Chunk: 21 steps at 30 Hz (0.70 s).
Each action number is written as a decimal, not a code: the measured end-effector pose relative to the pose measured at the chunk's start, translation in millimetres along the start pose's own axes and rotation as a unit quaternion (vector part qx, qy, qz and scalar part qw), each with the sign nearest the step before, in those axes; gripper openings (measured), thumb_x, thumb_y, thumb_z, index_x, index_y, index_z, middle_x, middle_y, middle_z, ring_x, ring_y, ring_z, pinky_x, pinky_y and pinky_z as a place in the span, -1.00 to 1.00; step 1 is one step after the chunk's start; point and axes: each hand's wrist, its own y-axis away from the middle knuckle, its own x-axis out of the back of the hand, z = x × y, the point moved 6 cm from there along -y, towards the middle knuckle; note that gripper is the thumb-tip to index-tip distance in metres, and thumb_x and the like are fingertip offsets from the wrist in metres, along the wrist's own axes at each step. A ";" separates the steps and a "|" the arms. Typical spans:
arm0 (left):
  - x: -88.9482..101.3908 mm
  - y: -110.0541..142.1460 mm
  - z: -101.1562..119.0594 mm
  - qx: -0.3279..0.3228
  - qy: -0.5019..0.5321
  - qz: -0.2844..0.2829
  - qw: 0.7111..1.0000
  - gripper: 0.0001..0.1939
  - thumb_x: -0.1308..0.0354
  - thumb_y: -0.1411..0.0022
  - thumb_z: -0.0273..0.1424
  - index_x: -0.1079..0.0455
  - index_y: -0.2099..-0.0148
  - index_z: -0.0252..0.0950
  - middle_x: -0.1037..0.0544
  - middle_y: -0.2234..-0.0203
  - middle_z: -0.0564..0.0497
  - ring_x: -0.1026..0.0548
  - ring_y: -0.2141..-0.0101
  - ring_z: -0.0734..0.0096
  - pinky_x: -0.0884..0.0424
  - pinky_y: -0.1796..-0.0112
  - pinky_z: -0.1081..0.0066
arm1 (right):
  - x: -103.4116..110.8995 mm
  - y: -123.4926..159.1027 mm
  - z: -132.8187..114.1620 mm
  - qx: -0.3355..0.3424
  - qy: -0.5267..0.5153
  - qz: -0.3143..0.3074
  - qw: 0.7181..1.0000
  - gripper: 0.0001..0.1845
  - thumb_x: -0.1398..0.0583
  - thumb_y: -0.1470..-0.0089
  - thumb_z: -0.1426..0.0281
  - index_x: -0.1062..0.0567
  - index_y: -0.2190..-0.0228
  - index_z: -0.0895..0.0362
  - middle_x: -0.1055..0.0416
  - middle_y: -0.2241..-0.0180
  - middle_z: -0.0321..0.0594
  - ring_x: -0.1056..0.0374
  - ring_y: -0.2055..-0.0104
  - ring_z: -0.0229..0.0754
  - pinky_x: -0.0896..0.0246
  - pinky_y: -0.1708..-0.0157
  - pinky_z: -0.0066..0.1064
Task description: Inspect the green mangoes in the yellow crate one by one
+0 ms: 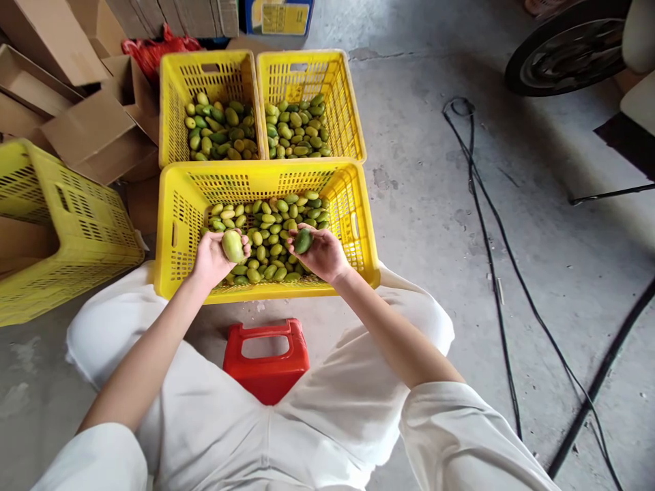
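My left hand [209,260] is closed around a pale yellow-green fruit [233,246], oval like a small mango. Cupped in the fingers of my right hand [327,254] is a darker green fruit [303,241] of the same sort. Both hands are over the near yellow crate [266,297], which stands between my knees. Many loose green and yellowish fruits [276,249] cover its bottom, partly hidden by my hands.
Behind stand two more yellow crates, the left one [177,109] and right one [348,112], each with fruit. A tilted crate [92,218] and cardboard boxes [97,129] lie left. A red stool [266,378] is beneath me. Cables [491,252] and a wheel [568,48] are right.
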 end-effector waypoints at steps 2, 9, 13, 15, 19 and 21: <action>-1.0 1.5 0.4 -0.011 0.018 0.011 1.000 -0.77 -0.35 -0.48 -0.25 -0.48 0.23 -0.24 -0.66 0.34 -0.07 -0.67 0.39 0.32 -0.59 0.40 0.43 | 0.6 0.2 -1.6 0.022 0.009 -0.001 1.000 -0.59 -0.56 -0.06 0.31 -0.49 0.20 -0.03 -0.62 0.22 -0.32 -0.56 0.19 -0.15 -0.58 0.16 -0.34; -8.0 9.9 11.2 -0.044 0.017 0.012 0.999 -0.72 -0.41 -0.39 -0.41 -0.33 0.26 -0.19 -0.45 0.47 0.17 -0.29 0.64 0.67 -0.10 0.68 0.65 | 3.3 4.2 -12.3 0.026 0.008 -0.020 0.999 -0.35 -0.61 0.19 0.50 -0.31 0.29 -0.02 -0.34 0.40 -0.52 -0.09 0.51 -0.41 0.04 0.58 -0.60; -9.0 9.0 13.1 -0.038 0.002 -0.003 0.999 -0.73 -0.38 -0.36 -0.42 -0.30 0.27 -0.19 -0.30 0.52 0.23 -0.18 0.69 0.70 -0.04 0.69 0.66 | 3.6 3.9 -11.1 0.021 0.041 -0.020 0.999 -0.29 -0.74 0.10 0.19 -0.35 0.29 -0.01 -0.26 0.44 -0.52 0.08 0.57 -0.44 0.26 0.65 -0.58; -8.3 7.1 10.6 -0.014 -0.007 -0.012 1.000 -0.72 -0.35 -0.40 -0.35 -0.29 0.29 -0.20 -0.28 0.54 0.22 -0.13 0.71 0.69 -0.01 0.71 0.62 | 3.6 3.4 -8.7 0.021 0.056 -0.018 0.998 -0.24 -0.73 0.03 -0.03 -0.34 0.33 -0.01 -0.20 0.47 -0.51 0.12 0.58 -0.43 0.30 0.66 -0.55; -8.3 4.2 7.1 0.011 -0.001 -0.016 1.000 -0.71 -0.26 -0.50 -0.26 -0.35 0.31 -0.21 -0.31 0.55 0.15 -0.15 0.71 0.63 -0.08 0.72 0.57 | 6.3 1.8 -8.5 0.031 0.023 0.011 0.999 -0.43 -0.54 -0.23 -0.13 -0.44 0.32 -0.01 -0.39 0.41 -0.35 -0.21 0.50 -0.29 -0.13 0.59 -0.47; -9.2 3.3 4.8 0.023 -0.009 -0.012 1.000 -0.76 -0.23 -0.52 -0.32 -0.42 0.28 -0.24 -0.39 0.52 0.11 -0.23 0.69 0.60 -0.13 0.71 0.58 | 7.1 0.5 -9.1 0.035 -0.010 0.022 0.999 -0.63 -0.51 -0.19 0.04 -0.54 0.24 -0.01 -0.56 0.28 -0.25 -0.47 0.30 -0.14 -0.49 0.38 -0.35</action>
